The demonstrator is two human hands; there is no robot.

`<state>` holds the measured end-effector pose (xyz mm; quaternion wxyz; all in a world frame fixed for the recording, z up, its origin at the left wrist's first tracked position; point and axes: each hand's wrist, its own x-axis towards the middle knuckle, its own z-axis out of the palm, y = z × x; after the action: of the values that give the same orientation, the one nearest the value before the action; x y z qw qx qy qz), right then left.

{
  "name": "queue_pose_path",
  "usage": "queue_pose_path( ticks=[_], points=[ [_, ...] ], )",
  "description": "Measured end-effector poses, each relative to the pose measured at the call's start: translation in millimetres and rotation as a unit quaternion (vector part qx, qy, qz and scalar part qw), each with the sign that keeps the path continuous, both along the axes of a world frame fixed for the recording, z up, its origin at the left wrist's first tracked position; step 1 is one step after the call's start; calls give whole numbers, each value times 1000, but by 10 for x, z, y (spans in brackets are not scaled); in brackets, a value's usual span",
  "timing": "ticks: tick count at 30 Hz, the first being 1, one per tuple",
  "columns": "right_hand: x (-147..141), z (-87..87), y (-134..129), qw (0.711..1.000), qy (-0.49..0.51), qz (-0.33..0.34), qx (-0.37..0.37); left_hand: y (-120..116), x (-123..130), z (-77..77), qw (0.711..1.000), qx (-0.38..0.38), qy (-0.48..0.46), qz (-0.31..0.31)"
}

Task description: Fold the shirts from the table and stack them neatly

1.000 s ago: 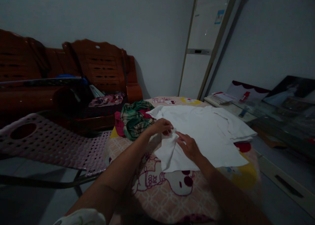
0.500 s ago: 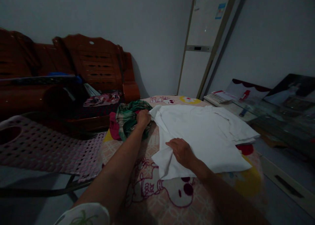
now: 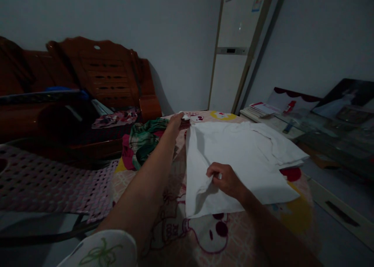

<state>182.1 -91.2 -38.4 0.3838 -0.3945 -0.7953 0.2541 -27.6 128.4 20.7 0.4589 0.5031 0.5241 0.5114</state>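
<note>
A white shirt (image 3: 239, 154) lies spread on a round table with a patterned pink cloth (image 3: 245, 239). At the shirt's far left corner, my left hand (image 3: 177, 121) is closed on a bit of the white fabric. My right hand (image 3: 223, 177) pinches the shirt near its left side, lifting a fold there. The left edge of the shirt is partly folded over, with a shadowed crease. Beside my left forearm sits a crumpled green plaid and pink garment (image 3: 143, 142), partly hidden by the arm.
Behind on the left is a wooden bench (image 3: 111, 76) with a floral cloth on it. A pink woven chair (image 3: 58, 181) stands at the left. To the right are stacked papers (image 3: 261, 109) and a glass-topped stand (image 3: 330, 142). A tall white cabinet-like unit (image 3: 229, 76) stands behind.
My left hand has moved away, up and slightly right, with the shirt corner. My right hand has closed on the fabric and moved slightly right. The shirt's left edge lies straighter.
</note>
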Motion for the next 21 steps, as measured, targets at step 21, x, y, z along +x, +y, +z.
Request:
queue_pose_path(
  ticks=[21],
  points=[
    [291,11,63,985,-66,62,-150,26,775,-421,990,-54,87,-92]
  ],
)
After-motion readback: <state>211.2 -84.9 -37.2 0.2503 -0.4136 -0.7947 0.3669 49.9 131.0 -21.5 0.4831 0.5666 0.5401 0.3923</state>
